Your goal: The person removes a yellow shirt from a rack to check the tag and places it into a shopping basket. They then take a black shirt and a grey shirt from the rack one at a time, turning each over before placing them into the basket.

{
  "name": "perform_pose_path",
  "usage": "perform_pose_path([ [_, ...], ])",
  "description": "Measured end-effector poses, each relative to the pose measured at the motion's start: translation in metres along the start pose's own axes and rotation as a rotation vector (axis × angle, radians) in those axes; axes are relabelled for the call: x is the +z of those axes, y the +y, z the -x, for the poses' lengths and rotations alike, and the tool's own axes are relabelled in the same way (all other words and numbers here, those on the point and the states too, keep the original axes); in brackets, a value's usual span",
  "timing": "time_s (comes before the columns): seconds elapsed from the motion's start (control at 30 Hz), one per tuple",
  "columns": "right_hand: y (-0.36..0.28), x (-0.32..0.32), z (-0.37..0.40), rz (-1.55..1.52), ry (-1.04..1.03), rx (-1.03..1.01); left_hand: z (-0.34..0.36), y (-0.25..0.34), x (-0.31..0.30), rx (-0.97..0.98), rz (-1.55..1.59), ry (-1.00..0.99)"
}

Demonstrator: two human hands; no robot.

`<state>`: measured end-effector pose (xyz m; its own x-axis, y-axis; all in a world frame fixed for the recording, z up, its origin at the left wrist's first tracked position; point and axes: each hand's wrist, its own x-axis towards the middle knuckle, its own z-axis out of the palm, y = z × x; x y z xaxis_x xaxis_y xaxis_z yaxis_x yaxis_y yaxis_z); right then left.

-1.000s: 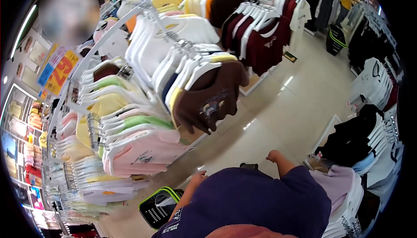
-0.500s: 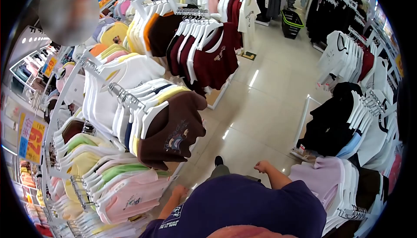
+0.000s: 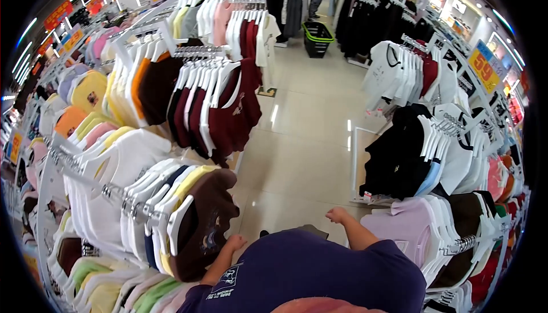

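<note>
Head view: a dark brown fabric shirt with a printed front [image 3: 200, 230] hangs on a white hanger [image 3: 176, 228] just left of the left hand [image 3: 234, 242], the nearer of the two; the shirt's length runs downward from its rack; contact with that hand cannot be confirmed; a pale lilac fabric top [image 3: 402, 227] hangs right of the right hand [image 3: 336, 215], apart from it; nothing is visible in either hand; how far each is open cannot be told at this scale.
</note>
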<state>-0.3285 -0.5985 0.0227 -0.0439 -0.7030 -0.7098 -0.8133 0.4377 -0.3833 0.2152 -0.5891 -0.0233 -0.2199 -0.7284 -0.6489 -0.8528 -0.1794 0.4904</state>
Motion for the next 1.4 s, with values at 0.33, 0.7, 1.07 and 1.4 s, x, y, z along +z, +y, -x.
perform_pose_path([
  [0.33, 0.042, 0.001, -0.014, -0.110, -0.029, 0.154, -0.069, 0.064, -0.033, 0.138, 0.114, -0.081],
  [0.7, 0.111, -0.076, -0.131, -0.253, -0.132, 0.210, -0.187, 0.189, -0.106, 0.075, -0.296, -0.090],
  [1.07, 0.124, -0.253, -0.216, -0.317, 0.234, 0.105, -0.308, 0.324, -0.147, 0.102, -0.388, -0.065],
  [1.4, 0.067, -0.328, -0.285, -0.493, 0.042, 0.106, -0.401, 0.333, -0.185, 0.009, -0.405, -0.160],
])
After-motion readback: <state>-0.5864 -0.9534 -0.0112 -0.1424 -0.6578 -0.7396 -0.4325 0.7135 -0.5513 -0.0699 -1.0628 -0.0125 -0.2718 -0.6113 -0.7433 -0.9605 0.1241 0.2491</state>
